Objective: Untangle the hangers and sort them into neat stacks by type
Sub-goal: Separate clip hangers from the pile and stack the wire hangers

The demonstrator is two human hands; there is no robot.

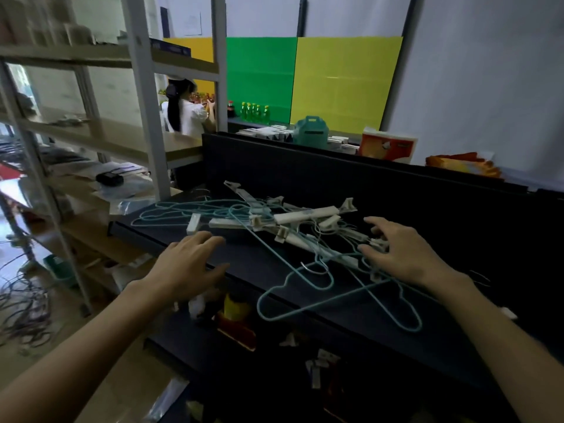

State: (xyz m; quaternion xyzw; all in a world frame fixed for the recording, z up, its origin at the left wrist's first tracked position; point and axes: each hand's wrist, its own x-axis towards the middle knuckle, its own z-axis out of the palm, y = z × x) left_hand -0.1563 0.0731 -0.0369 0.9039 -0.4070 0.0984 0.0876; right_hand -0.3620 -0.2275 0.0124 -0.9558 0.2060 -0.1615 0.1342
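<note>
A tangled heap of hangers lies on a dark shelf (457, 227). White clip hangers (305, 216) cross one another in the middle of the heap. Thin teal wire hangers (180, 209) spread out to the left, and one teal wire hanger (323, 300) reaches over the shelf's front edge. My left hand (189, 264) hovers open at the front edge, just left of the heap, holding nothing. My right hand (399, 251) rests on the heap's right side with fingers spread over white clips and wire; whether it grips any hanger is unclear.
A metal shelving rack (143, 117) with papers stands at the left. Behind the dark back panel (335, 172) sit a teal container (311, 131) and an orange box (387, 145). A person (186, 112) stands far back. Lower shelves hold small items (235, 319). Cables (21, 306) lie on the floor.
</note>
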